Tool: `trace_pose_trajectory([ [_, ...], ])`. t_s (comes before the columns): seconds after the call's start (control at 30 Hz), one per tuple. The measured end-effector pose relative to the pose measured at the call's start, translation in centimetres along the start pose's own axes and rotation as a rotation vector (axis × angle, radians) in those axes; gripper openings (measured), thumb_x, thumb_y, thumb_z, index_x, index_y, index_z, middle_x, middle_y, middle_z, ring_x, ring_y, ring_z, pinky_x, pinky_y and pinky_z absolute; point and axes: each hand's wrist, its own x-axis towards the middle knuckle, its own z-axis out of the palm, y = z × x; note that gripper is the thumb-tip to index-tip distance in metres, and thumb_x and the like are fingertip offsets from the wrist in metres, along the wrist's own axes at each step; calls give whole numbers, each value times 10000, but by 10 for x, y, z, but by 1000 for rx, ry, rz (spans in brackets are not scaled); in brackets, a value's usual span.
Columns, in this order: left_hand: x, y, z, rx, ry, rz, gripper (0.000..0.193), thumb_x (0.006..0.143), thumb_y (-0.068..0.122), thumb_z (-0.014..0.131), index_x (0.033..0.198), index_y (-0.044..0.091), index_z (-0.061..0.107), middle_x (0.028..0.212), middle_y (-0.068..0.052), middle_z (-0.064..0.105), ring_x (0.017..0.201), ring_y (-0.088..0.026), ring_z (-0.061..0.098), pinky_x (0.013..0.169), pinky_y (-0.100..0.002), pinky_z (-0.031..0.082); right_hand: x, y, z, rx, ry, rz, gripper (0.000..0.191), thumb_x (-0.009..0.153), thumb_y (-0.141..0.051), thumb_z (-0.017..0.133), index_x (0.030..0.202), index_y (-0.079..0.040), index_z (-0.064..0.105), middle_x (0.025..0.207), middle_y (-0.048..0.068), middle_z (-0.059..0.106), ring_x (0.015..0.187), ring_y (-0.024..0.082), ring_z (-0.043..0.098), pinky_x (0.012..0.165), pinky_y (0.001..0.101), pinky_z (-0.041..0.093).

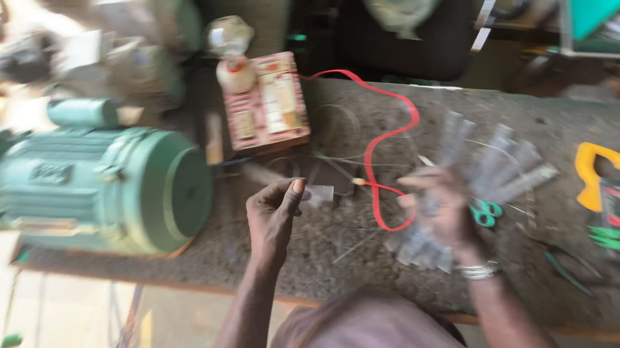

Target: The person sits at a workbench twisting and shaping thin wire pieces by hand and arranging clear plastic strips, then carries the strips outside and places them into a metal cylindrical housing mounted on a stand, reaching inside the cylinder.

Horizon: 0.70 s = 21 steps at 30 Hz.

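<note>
Head view, left hand (pixel 272 217) grip pinched on small translucent strip (pixel 317 194), right hand (pixel 442 208) grip clutching blurred fan of clear strips (pixel 496 165), rough grey bench (pixel 318 237).

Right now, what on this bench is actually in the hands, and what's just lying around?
In hand:
- left hand: grip on a small grey strip
- right hand: fan of clear strips, too blurred to count

Lying about:
- green motor
- red wire
- red test board with bulb
- yellow clamp meter
- green-handled scissors

Motion blur smears the grey strips (pixel 485 167) in the right hand (pixel 442 208).
</note>
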Motion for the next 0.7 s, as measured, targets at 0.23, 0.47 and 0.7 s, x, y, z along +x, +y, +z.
trace_pose_trajectory([
  [0.23, -2, 36, 72, -57, -363, -136, 309, 940, 302, 753, 1002, 3, 799, 795, -1, 732, 683, -62, 587, 589, -240, 448, 40, -44, -12, 246, -13, -234, 195, 916, -137, 743, 1102, -96, 703, 1183, 94, 691, 1154, 261, 660, 1002, 403, 555],
  [0.47, -7, 73, 96, 160, -278, 420, 304, 959, 227, 741, 1135, -21, 745, 1080, -69, 717, 910, -129, 676, 793, -269, 560, 33, -31, -20, 735, 98, 190, 80, 962, -12, 740, 1040, -25, 734, 1050, 50, 719, 957, 136, 699, 823, 260, 588],
  [0.7, -8, 89, 115, 24, -519, 323, 144, 929, 66, 755, 1046, -17, 751, 940, -56, 759, 872, -81, 711, 786, -253, 615, 32, -39, -38, 641, 46, 179, 104, 946, 1, 731, 1044, 7, 694, 1013, 66, 736, 939, 109, 722, 831, 237, 598],
])
